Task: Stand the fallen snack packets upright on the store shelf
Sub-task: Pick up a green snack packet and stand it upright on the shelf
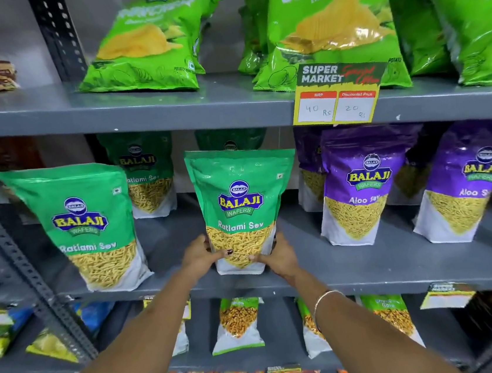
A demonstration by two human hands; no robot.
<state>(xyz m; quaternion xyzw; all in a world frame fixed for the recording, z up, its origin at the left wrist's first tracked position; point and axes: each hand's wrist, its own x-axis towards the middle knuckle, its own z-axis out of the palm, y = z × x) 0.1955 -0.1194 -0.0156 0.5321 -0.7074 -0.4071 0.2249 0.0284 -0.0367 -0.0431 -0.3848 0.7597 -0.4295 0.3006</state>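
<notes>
A green Ratlami Sev packet (240, 199) stands upright at the middle of the grey middle shelf (369, 261), near its front edge. My left hand (200, 257) grips its lower left corner, thumb across the front. My right hand (279, 257) holds its lower right corner. Another green Ratlami Sev packet (84, 229) stands to the left, leaning slightly. Two more green packets (148, 173) stand further back. Purple Aloo Sev packets (358, 185) (465, 186) stand upright to the right.
The top shelf carries green Crunchem chip bags (148, 44) (330, 23), the left one leaning back, and a price tag (338, 93) hangs on its edge. Smaller packets (239, 325) stand on the shelf below. A perforated steel upright (17, 258) bounds the left side.
</notes>
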